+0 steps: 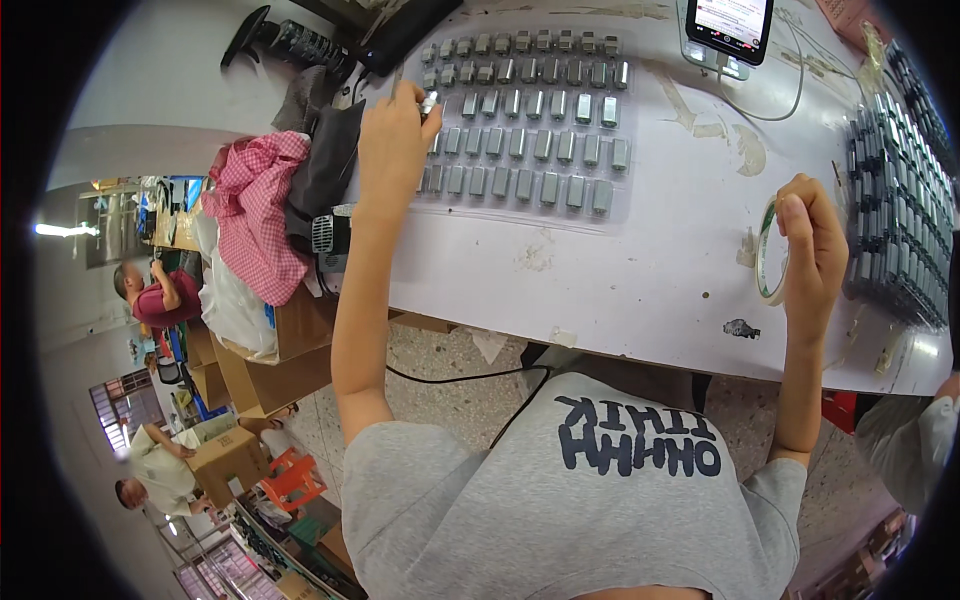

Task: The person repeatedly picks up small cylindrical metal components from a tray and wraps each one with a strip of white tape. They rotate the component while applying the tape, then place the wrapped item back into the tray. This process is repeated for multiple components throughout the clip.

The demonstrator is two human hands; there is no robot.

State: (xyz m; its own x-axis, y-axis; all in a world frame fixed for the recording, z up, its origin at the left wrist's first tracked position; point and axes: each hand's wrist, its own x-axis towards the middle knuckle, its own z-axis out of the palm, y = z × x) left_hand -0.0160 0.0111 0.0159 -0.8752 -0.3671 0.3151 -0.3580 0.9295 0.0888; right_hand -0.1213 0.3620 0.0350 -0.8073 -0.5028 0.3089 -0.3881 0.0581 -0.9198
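Note:
A clear plastic tray (612,228) lies on the white table, filled with rows of small silver metal parts (543,145) that look like little motors. My left hand (393,135) is over the tray's left edge, its thumb and fingers pinching one small silver part (430,103). Whether that part is lifted or still touches the tray, I cannot tell. On the right, my right hand (815,235) is closed on a roll of tape (770,255), which it holds on edge near the table's right side.
Stacked trays of parts (900,200) stand at the right. A phone (730,28) with a cable (795,95) is at the back. Dark cloth (325,150) and a pink checked cloth (258,205) lie left. Two people (165,295) are farther left, one with a cardboard box (228,462).

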